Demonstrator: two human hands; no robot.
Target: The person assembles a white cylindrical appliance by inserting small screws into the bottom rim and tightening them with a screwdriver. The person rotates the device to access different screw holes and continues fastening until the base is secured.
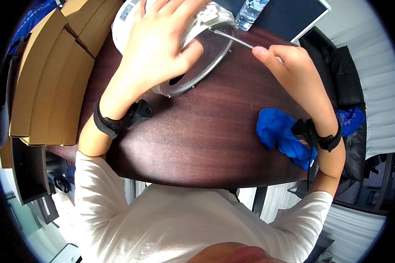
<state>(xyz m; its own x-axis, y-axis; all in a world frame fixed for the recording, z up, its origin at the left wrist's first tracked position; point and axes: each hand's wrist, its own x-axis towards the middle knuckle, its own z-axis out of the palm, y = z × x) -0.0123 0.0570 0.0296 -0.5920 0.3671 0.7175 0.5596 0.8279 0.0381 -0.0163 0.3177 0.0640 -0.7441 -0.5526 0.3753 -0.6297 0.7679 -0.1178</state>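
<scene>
A white round appliance (123, 31) lies tilted at the far side of the table, its clear-edged round opening (205, 73) facing right and toward me. My left hand (156, 50) rests over the white body and holds it, fingers spread across the top and thumb sticking out over the opening. Some fingertips run past the upper edge of the picture. In my closed right hand (292, 65) is a thin metal rod-like tool (236, 39). Its tip meets the appliance's rim near the white fittings; the gripped end is hidden in my fist.
Brown cardboard boxes (52, 83) line the table's left side. A blue cloth (274, 131) lies on the dark wooden table (193, 140) by my right wrist. Behind the appliance stand a clear water bottle (251, 15) and a dark panel (289, 19). A black chair (349, 79) is at right.
</scene>
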